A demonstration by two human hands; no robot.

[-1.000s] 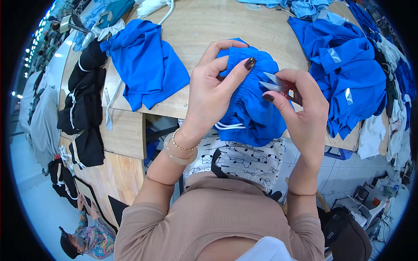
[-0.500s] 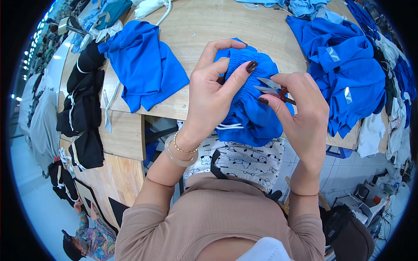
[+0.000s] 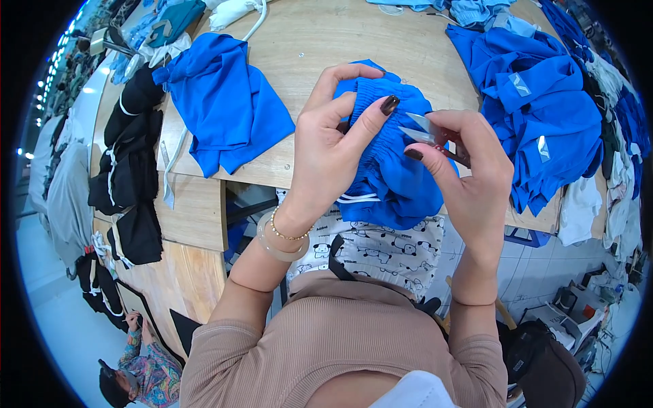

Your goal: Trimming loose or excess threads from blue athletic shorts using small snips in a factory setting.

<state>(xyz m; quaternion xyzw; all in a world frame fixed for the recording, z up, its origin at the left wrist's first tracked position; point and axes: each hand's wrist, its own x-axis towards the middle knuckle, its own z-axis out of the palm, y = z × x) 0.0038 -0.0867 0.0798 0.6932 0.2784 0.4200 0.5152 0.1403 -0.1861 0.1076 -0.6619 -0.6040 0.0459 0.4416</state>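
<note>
A blue garment (image 3: 401,177) with a gathered elastic waistband and a white cord hangs bunched over the near table edge. My left hand (image 3: 333,136) is closed on its waistband, the thumb pressed on top and the other fingers partly hidden behind the cloth. In my right hand (image 3: 469,156) are thread snips (image 3: 423,129), pinched between thumb and fingers. Their pointed metal blades are spread apart and face the waistband, just right of my left thumb. Whether the blades touch the cloth I cannot tell.
Another blue garment (image 3: 228,102) lies flat on the wooden table (image 3: 299,75) at left, near bundled black garments (image 3: 129,170). A large blue pile (image 3: 537,122) covers the right side. Light blue cloth (image 3: 476,13) lies at the far edge. A person (image 3: 139,367) works at lower left.
The snips have turned slightly in my right hand, their blades tilting upward. My left hand stays on the waistband almost unmoved. The person at lower left has brought their hands together.
</note>
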